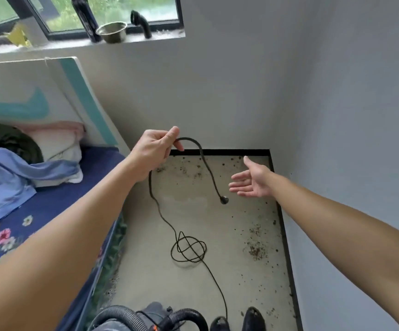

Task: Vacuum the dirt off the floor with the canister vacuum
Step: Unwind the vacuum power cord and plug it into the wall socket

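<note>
My left hand (156, 149) is raised and pinches the vacuum's black power cord (205, 168). From the hand the cord arcs over and hangs down to its plug (224, 200). The rest of the cord drops to a loose coil (188, 249) on the pale floor (193, 283) and runs back toward me. My right hand (253, 181) is held out open, palm up, just right of the plug and not touching it. Dark dirt (255, 249) is scattered along the back and right of the floor. The canister vacuum (155, 314) with its ribbed black hose (119, 314) sits at the bottom edge.
A bed (50, 211) with a blue floral sheet and heaped clothes runs along the left. White walls close in the back and right of the narrow floor strip. A window sill (145, 40) above holds a metal bowl and dark items. My dark shoes (253, 318) stand at the bottom.
</note>
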Demonstrator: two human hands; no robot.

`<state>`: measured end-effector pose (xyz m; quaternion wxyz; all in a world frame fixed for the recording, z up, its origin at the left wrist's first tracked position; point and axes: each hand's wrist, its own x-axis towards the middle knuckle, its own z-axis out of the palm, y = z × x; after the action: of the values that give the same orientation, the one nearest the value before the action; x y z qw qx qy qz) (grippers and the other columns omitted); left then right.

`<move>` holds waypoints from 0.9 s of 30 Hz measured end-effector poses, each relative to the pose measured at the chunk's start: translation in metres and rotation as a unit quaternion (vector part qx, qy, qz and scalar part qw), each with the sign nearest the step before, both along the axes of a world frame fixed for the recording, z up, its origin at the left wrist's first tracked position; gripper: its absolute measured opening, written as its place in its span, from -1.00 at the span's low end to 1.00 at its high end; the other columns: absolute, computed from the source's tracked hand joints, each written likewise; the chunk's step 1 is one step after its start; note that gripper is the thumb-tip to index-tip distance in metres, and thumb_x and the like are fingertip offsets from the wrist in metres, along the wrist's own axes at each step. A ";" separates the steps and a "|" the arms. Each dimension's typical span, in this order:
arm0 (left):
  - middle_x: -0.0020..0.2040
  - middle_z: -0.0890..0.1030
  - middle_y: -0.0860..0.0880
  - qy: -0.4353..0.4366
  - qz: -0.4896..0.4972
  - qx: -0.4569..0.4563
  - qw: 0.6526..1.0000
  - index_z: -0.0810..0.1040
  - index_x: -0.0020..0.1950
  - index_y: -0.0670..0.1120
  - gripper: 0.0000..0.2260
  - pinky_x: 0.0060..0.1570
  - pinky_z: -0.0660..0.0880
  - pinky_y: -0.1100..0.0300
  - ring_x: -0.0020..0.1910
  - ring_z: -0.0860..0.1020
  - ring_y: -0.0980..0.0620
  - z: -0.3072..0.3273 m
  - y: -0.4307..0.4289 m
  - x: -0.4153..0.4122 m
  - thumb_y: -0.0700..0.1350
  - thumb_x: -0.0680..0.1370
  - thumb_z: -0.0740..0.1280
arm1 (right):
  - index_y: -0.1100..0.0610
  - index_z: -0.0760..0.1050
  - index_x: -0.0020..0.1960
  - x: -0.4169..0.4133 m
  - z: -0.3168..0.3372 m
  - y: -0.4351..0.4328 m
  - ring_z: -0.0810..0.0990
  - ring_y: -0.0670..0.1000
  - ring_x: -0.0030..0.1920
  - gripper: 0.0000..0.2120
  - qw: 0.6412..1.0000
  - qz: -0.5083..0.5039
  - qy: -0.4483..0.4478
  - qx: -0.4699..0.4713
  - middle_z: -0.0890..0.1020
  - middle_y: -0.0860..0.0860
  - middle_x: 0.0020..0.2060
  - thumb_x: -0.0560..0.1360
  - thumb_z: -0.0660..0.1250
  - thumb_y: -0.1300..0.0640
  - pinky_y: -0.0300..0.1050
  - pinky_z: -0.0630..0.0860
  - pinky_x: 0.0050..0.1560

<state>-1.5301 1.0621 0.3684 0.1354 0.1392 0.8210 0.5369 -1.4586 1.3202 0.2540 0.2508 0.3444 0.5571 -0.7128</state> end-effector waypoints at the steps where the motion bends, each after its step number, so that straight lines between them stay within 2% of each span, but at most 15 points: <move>1: -0.49 0.25 -0.06 -0.006 -0.007 -0.019 1.000 0.63 -0.31 -0.10 -0.55 -0.56 0.11 0.32 -0.55 0.15 0.03 -0.001 0.004 -0.003 0.14 0.62 0.21 | 0.33 0.46 0.26 -0.012 0.003 -0.001 0.71 0.21 0.02 -0.24 0.997 -0.015 -0.003 -0.075 0.66 0.29 0.11 0.60 -0.01 -0.37 0.02 0.62 -0.01; 2: -0.48 0.24 -0.05 -0.013 -0.014 -0.038 0.999 0.64 -0.33 -0.09 -0.53 -0.54 0.11 0.30 -0.54 0.14 0.03 -0.001 0.008 -0.006 0.17 0.61 0.21 | 0.33 0.40 0.30 -0.023 0.005 -0.003 0.70 0.24 0.05 -0.21 0.989 -0.036 -0.002 -0.140 0.63 0.32 0.15 0.59 -0.02 -0.39 0.05 0.62 0.00; 4: -0.50 0.22 -0.03 -0.028 -0.030 -0.067 0.997 0.64 -0.35 -0.09 -0.51 -0.53 0.12 0.27 -0.52 0.14 0.03 -0.003 0.016 -0.014 0.19 0.60 0.21 | 0.23 0.30 0.38 -0.045 0.007 -0.009 0.68 0.29 0.08 -0.28 0.969 -0.082 0.003 -0.235 0.54 0.38 0.24 0.59 0.03 -0.38 0.12 0.62 0.02; 7: -0.51 0.20 -0.01 -0.039 -0.069 -0.106 0.991 0.65 -0.32 -0.11 -0.58 -0.53 0.12 0.25 -0.51 0.13 0.03 -0.007 0.027 -0.036 0.13 0.58 0.28 | 0.13 0.18 0.48 -0.088 0.010 -0.011 0.69 0.25 -0.01 -0.40 0.937 -0.195 0.026 -0.290 0.52 0.37 0.20 0.62 0.17 -0.23 0.12 0.59 0.01; 8: -0.52 0.21 0.00 -0.039 -0.084 -0.126 0.988 0.65 -0.32 -0.12 -0.61 -0.53 0.13 0.25 -0.52 0.13 0.04 -0.009 0.030 -0.048 0.11 0.57 0.32 | 0.13 0.19 0.46 -0.105 0.012 -0.007 0.67 0.20 -0.08 -0.46 0.925 -0.248 0.032 -0.287 0.56 0.33 0.11 0.64 0.20 -0.15 0.08 0.58 -0.03; 10: -0.51 0.23 0.01 -0.044 -0.107 -0.169 0.979 0.65 -0.33 -0.13 -0.64 -0.53 0.15 0.26 -0.53 0.14 0.05 -0.017 0.034 -0.078 0.09 0.54 0.36 | 0.20 0.28 0.28 -0.140 0.007 0.009 0.58 0.10 -0.25 -0.66 0.904 -0.334 0.035 -0.265 0.56 0.21 -0.13 0.66 0.23 0.00 -0.02 0.59 -0.18; 12: -0.48 0.24 0.00 -0.054 -0.117 -0.203 0.971 0.64 -0.33 -0.14 -0.64 -0.53 0.16 0.28 -0.53 0.16 0.06 -0.028 0.036 -0.114 0.11 0.51 0.39 | 0.23 0.34 0.19 -0.168 -0.010 0.036 0.56 0.05 -0.44 -0.80 0.895 -0.384 0.012 -0.227 0.50 0.13 -0.27 0.65 0.23 0.13 -0.14 0.58 -0.47; 14: -0.48 0.26 0.01 -0.059 -0.119 -0.226 0.965 0.63 -0.35 -0.13 -0.62 -0.52 0.17 0.29 -0.52 0.18 0.07 -0.039 0.036 -0.152 0.15 0.49 0.40 | 0.22 0.39 0.18 -0.185 -0.039 0.067 0.47 0.00 -0.67 -0.85 0.896 -0.409 -0.039 -0.171 0.47 0.10 -0.30 0.63 0.25 0.21 -0.20 0.52 -0.60; 16: -0.47 0.26 0.00 -0.057 -0.125 -0.243 0.960 0.63 -0.36 -0.11 -0.61 -0.50 0.17 0.25 -0.50 0.18 0.06 -0.049 0.039 -0.191 0.18 0.47 0.41 | 0.25 0.41 0.04 -0.193 -0.069 0.090 0.36 -0.07 -0.75 -0.94 0.902 -0.403 -0.094 -0.121 0.48 0.11 -0.26 0.63 0.25 0.24 -0.29 0.47 -0.60; 18: -0.44 0.24 -0.03 -0.057 -0.138 -0.255 0.955 0.63 -0.35 -0.10 -0.61 -0.46 0.13 0.22 -0.45 0.17 0.02 -0.060 0.048 -0.228 0.20 0.45 0.42 | 0.25 0.39 -0.12 -0.193 -0.095 0.105 0.27 -0.11 -0.77 -0.81 0.901 -0.399 -0.146 -0.091 0.49 0.09 -0.29 0.66 0.19 0.22 -0.40 0.32 -0.65; 21: -0.44 0.27 -0.02 -0.075 -0.147 -0.260 0.951 0.58 -0.35 -0.14 -0.62 -0.44 0.12 0.21 -0.42 0.19 0.00 -0.078 0.073 -0.277 0.16 0.44 0.45 | 0.20 0.35 -0.17 -0.196 -0.122 0.122 0.18 -0.10 -0.78 -0.72 0.876 -0.431 -0.188 -0.103 0.49 0.05 -0.41 0.69 0.06 0.18 -0.39 0.06 -0.72; 24: -0.47 0.38 0.03 -0.096 -0.174 -0.274 0.941 0.54 -0.32 -0.15 -0.66 -0.40 0.21 0.23 -0.48 0.27 0.05 -0.094 0.107 -0.313 0.08 0.50 0.42 | 0.20 0.35 -0.25 -0.206 -0.140 0.141 0.17 -0.09 -0.78 -0.61 0.860 -0.454 -0.195 -0.131 0.44 0.01 -0.46 0.70 -0.01 0.14 -0.34 0.00 -0.75; 27: -0.41 0.44 -0.02 -0.113 -0.206 -0.292 0.927 0.60 -0.19 -0.20 -0.65 -0.39 0.27 0.23 -0.45 0.34 0.05 -0.113 0.151 -0.342 0.09 0.55 0.36 | 0.15 0.32 -0.26 -0.228 -0.156 0.155 0.16 -0.08 -0.75 -0.59 0.844 -0.477 -0.173 -0.172 0.39 0.01 -0.62 0.71 0.02 0.00 -0.33 0.02 -0.75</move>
<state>-1.8722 1.2129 0.2557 0.3694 0.1975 0.8740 0.2464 -1.6862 1.4754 0.0982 0.0278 0.6371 0.1404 -0.7574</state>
